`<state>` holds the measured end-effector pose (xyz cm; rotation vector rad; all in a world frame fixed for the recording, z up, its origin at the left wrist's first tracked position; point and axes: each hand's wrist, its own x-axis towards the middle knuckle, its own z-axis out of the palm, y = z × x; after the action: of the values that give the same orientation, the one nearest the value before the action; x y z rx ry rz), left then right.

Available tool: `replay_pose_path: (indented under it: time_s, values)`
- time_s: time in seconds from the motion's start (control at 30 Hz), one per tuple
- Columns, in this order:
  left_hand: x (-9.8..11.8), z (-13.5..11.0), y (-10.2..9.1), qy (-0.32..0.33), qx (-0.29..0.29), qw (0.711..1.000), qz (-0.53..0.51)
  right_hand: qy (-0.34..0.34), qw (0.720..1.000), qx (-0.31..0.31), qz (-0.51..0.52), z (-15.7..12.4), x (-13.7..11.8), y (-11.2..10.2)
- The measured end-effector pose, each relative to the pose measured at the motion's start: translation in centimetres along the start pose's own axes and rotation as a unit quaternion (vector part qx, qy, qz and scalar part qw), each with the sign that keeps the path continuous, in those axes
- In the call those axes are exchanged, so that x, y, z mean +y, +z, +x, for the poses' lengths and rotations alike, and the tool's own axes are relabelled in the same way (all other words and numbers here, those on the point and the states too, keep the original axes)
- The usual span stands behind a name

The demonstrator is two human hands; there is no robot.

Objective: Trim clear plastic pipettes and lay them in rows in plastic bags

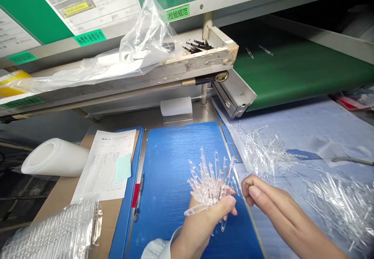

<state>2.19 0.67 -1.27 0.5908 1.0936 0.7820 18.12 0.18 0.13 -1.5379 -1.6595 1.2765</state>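
My left hand (209,218) is wrapped round a bunch of slim clear plastic pieces (209,181), which fan upward and outward over the blue mat (166,165). Just right of that bunch is my right hand (258,192), its fingers curled in and thumb pressed against them. Whatever those fingers might hold is hidden. Beyond my right hand lies a loose heap of similar clear pieces (265,149) on a plastic sheet. A larger pile of clear pieces (344,204) spreads out at the lower right.
A green conveyor belt (306,71) carries a few small pieces. Along the left lie a white roll (55,157), a paper form (102,165), a pen (139,196) and bagged clear pieces (55,231). A shelf (204,62) with black parts (197,47) crosses above.
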Motion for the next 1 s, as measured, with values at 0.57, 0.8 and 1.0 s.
replay_pose_path:
  time_s: [0.57,0.8,1.0]
  values:
    - [-0.5,1.5,0.1,0.135,0.182,0.974,-0.003,0.085,0.933,0.347,0.038,-0.3,-1.0,1.0]
    - [0.8,0.3,1.4,0.083,0.084,0.993,0.005,0.041,0.989,0.119,0.084,-1.5,-1.3,5.3]
    - [2.0,-0.4,0.2,0.050,0.028,0.998,0.028,0.011,0.996,0.086,0.028,-0.9,-1.5,1.3]
